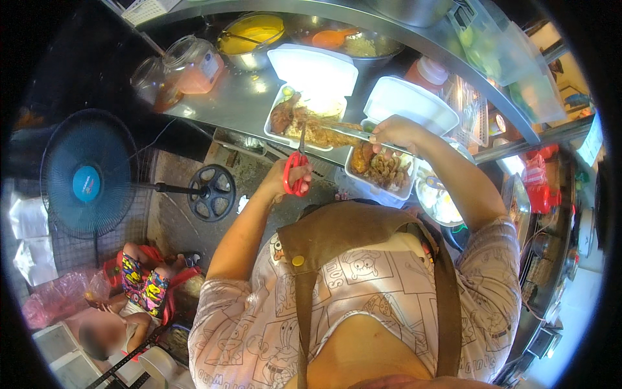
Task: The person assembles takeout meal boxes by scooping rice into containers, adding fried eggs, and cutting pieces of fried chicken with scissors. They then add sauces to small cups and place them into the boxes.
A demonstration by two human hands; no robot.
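Observation:
My left hand [293, 174] is closed in the red handles of a pair of scissors [298, 170]; the blades point up toward a long fried piece of meat [322, 133]. My right hand [394, 133] grips metal tongs [353, 134] that hold this piece over an open white foam box [284, 135] with more fried food in it. Just below my right hand, a second open foam box [381, 188] holds cut fried pieces [383, 167]. Both boxes rest on a steel counter [236, 97].
On the counter's far side stand two glass jars [193, 63], a metal bowl of yellow sauce [251, 34], a pan of food [346, 40] and a red sauce bottle [426, 72]. A blue fan [87, 176] stands left. A person [133, 292] sits low at the lower left.

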